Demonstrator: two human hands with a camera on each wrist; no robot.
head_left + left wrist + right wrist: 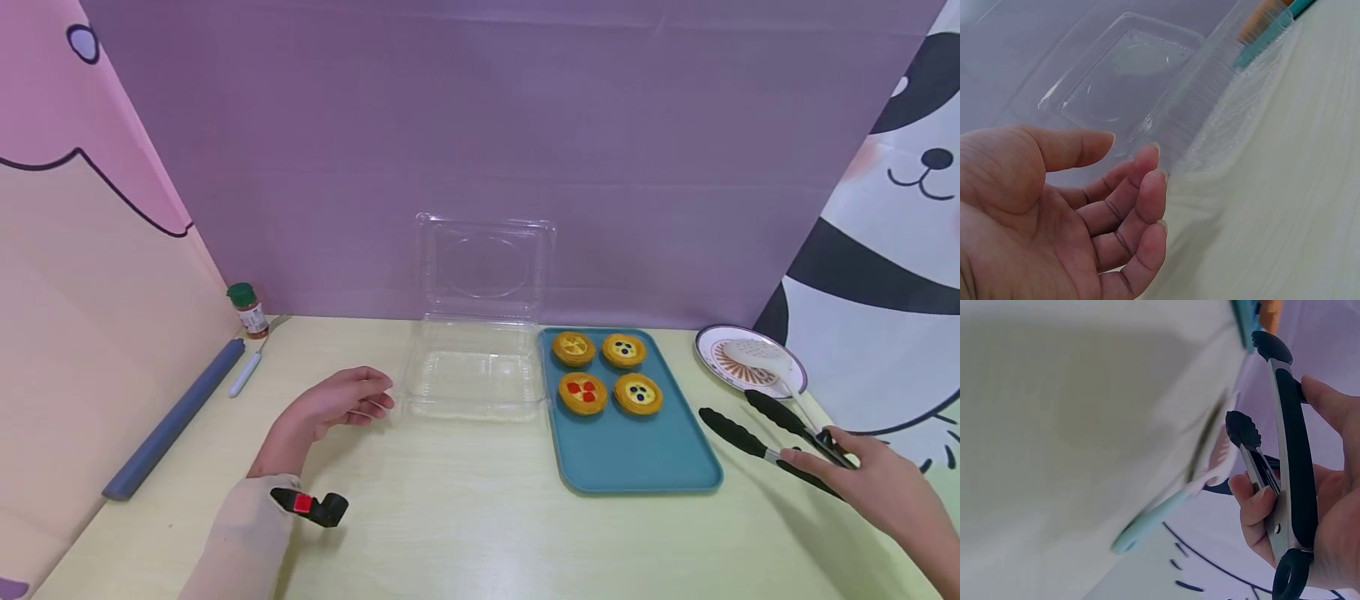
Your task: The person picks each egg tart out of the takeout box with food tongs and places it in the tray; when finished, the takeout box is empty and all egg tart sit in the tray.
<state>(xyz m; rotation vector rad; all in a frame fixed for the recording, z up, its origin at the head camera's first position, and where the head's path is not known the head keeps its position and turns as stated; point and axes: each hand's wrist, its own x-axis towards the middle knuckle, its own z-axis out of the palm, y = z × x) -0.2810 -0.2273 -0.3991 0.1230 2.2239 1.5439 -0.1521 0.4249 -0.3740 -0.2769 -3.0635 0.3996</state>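
Observation:
My left hand (341,402) hovers just left of an unfolded clear plastic clamshell box (480,392), fingers loosely bent and holding nothing. In the left wrist view the fingertips (1151,194) overlap the near corner of the box, whose lid (1122,69) leans upright. Black-tipped tongs (735,433) are gripped in my right hand (881,479), their arms spread apart with nothing between the tips. To the right of the box lies a blue tray (637,458) bearing several egg tarts (582,393), one with red topping, others with dark berries or pale pieces.
Beyond the tongs, a patterned plate (708,337) carries a slotted skimmer (757,354). Along the left edge are a long blue roll (176,425), a light-handled utensil (246,372) and a green-capped jar (251,315). A purple backdrop (480,117) rises behind the table.

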